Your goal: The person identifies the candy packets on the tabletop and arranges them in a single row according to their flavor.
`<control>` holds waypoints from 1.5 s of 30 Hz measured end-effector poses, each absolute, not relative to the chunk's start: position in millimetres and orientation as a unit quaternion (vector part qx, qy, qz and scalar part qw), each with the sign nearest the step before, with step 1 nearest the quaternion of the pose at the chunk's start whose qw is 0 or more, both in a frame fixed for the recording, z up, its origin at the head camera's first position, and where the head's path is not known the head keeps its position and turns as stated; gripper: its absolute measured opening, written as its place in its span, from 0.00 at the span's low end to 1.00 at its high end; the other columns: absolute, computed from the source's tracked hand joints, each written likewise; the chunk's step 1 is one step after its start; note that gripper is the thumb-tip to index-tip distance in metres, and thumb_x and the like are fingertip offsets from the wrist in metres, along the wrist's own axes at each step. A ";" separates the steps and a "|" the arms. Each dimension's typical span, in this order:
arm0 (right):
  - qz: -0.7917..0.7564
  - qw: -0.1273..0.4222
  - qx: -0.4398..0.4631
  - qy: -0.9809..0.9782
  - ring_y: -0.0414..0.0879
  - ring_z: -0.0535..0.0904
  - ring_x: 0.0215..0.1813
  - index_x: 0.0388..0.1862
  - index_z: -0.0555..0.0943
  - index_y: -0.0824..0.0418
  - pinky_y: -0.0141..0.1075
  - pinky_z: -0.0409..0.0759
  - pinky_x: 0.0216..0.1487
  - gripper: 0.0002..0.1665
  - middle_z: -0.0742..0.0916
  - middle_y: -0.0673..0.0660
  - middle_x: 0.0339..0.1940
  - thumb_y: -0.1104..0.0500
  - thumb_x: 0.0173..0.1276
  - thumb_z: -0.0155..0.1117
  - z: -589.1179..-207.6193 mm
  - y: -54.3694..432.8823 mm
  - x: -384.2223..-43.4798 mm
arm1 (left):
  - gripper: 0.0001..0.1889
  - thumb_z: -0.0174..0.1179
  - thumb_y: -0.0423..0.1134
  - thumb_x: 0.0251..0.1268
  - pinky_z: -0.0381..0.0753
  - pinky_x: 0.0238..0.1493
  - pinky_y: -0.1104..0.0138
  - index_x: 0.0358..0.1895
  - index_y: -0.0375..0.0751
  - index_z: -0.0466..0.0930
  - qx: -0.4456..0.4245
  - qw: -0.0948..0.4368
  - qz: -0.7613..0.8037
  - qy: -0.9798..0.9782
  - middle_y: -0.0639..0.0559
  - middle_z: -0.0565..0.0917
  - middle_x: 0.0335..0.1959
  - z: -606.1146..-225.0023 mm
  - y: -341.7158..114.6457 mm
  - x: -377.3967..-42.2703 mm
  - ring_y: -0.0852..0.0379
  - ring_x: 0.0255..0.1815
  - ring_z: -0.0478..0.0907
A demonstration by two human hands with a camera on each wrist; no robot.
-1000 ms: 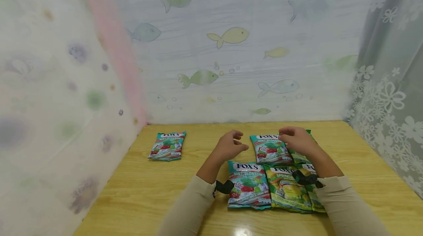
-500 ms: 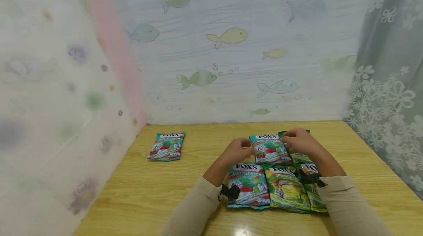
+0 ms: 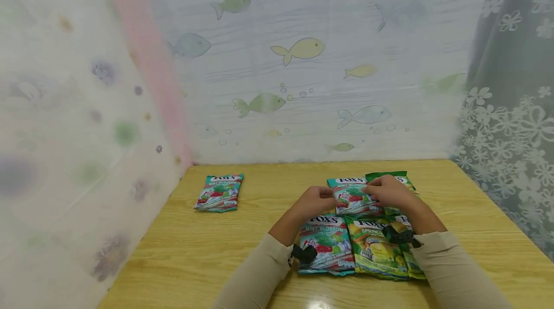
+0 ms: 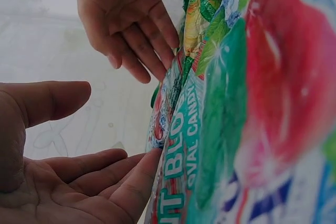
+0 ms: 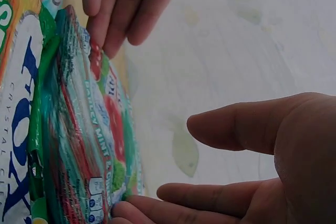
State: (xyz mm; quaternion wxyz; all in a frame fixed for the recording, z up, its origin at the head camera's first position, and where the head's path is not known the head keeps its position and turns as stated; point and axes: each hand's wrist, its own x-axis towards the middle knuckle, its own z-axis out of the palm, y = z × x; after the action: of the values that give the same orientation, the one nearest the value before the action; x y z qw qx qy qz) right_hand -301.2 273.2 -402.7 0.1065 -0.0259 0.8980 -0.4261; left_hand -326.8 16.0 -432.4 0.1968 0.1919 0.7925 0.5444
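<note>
A teal Fox's mint candy bag (image 3: 351,205) lies in the back row, between my two hands in the head view. My left hand (image 3: 310,204) is at its left edge; in the left wrist view the fingers (image 4: 137,184) are extended, with a fingertip right at the wrapper. My right hand (image 3: 396,196) is over the bag's right side. In the right wrist view its thumb (image 5: 231,124) stands apart from the wrapper, and its lower fingers reach the bag's edge. A green candy bag (image 3: 407,181) is partly hidden behind my right hand.
In the front row are another mint candy bag (image 3: 331,244), a yellow-green candy bag (image 3: 374,246) and a further green one (image 3: 414,263), partly covered by my right sleeve. A lone mint candy bag (image 3: 220,194) lies at the table's (image 3: 207,251) back left. A fish-patterned sheet hangs behind.
My left hand has moved right and nearer to me, up to the back mint candy bag's left edge. My right hand has shifted slightly lower over its right side. The bags have hardly moved.
</note>
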 end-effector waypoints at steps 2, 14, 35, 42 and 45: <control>-0.422 0.101 -0.025 0.901 0.63 0.83 0.57 0.69 0.72 0.78 0.48 0.87 0.53 0.33 0.80 0.76 0.62 0.51 0.82 0.56 -402.9 272.1 -301.1 | 0.32 0.64 0.48 0.73 0.81 0.64 0.48 0.73 0.35 0.72 0.190 0.197 0.544 0.793 0.44 0.81 0.66 -431.9 16.6 -327.0 0.46 0.66 0.78; -0.402 0.093 -0.048 0.910 0.61 0.85 0.55 0.72 0.69 0.81 0.49 0.87 0.50 0.35 0.80 0.77 0.64 0.52 0.82 0.55 -404.5 261.1 -298.8 | 0.33 0.65 0.50 0.73 0.80 0.65 0.48 0.74 0.36 0.72 0.171 0.194 0.544 0.798 0.45 0.80 0.66 -431.0 12.4 -329.5 0.45 0.67 0.78; -0.432 0.086 -0.052 0.896 0.66 0.80 0.63 0.76 0.67 0.75 0.52 0.85 0.57 0.35 0.74 0.77 0.72 0.51 0.83 0.53 -412.5 240.8 -299.5 | 0.35 0.65 0.50 0.72 0.76 0.69 0.46 0.75 0.33 0.69 0.142 0.200 0.552 0.797 0.40 0.75 0.71 -430.4 -3.1 -340.0 0.42 0.67 0.78; -0.402 0.087 -0.035 0.911 0.74 0.69 0.72 0.77 0.65 0.74 0.62 0.78 0.63 0.38 0.70 0.79 0.74 0.50 0.80 0.57 -411.9 242.8 -301.2 | 0.35 0.65 0.47 0.73 0.76 0.70 0.47 0.76 0.32 0.67 0.136 0.221 0.580 0.772 0.39 0.73 0.73 -430.6 -1.9 -338.5 0.40 0.71 0.74; -0.399 0.095 -0.035 0.912 0.74 0.69 0.72 0.78 0.64 0.73 0.63 0.78 0.63 0.39 0.70 0.79 0.74 0.50 0.79 0.57 -412.7 243.5 -302.0 | 0.35 0.65 0.45 0.73 0.76 0.70 0.49 0.77 0.31 0.65 0.133 0.238 0.606 0.747 0.38 0.71 0.75 -431.2 -2.2 -338.0 0.41 0.73 0.73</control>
State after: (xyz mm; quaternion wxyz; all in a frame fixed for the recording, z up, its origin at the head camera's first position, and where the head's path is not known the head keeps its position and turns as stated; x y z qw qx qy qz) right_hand -302.0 243.5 -412.7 0.0945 -0.0346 0.9116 -0.3985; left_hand -338.0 -2.2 -431.2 0.2378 0.1327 0.7472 0.6063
